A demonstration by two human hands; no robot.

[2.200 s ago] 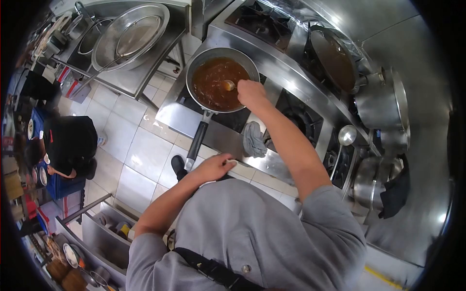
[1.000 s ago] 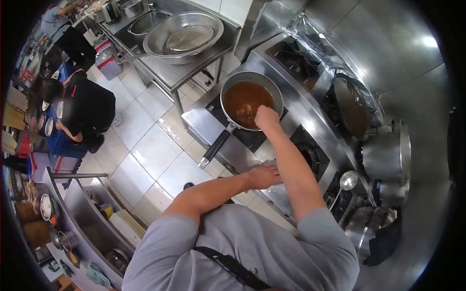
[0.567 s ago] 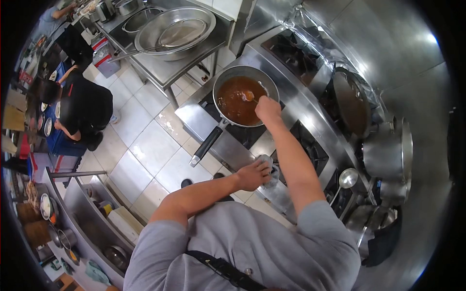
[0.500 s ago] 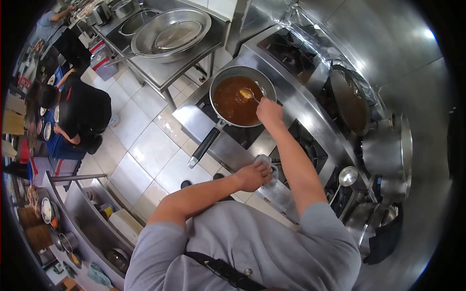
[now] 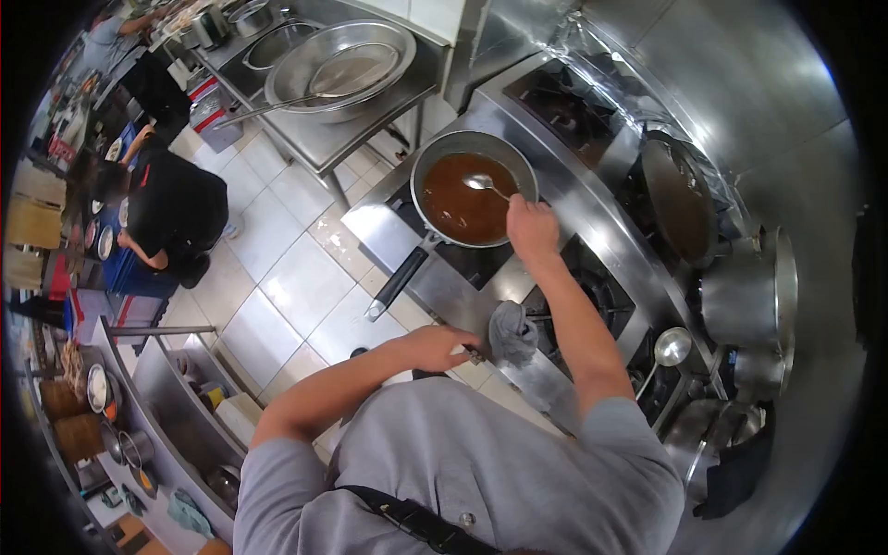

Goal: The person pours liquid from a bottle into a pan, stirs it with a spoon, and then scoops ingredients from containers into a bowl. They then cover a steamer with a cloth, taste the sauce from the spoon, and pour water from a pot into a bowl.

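A pan point(image 5: 534, 190) of reddish-brown liquid sits on the stove, its black handle pointing toward the lower left. My right hand point(image 5: 534, 228) is closed on a metal spoon point(image 5: 480, 181), whose bowl is over the liquid and looks nearly empty. Beside the stove's front edge is my left hand point(image 5: 437, 349), fingers apart, with the fingertips close to a small dark knob point(image 5: 474, 353); whether they touch it is unclear. Just right of that hand, a crumpled grey cloth point(image 5: 512, 332) lies on the stove front.
A ladle point(image 5: 672, 347) rests on the right burners near large pots point(image 5: 740, 296) and a wok point(image 5: 680, 199). At the upper left, a steel table point(image 5: 324, 153) holds a wide bowl with a strainer. A person in black point(image 5: 176, 199) bends over plates at the left; another person stands beyond.
My left hand has left the grey cloth and moved left to the stove's front edge. The spoon's yellowish contents are no longer visible in its bowl. The view has shifted slightly.
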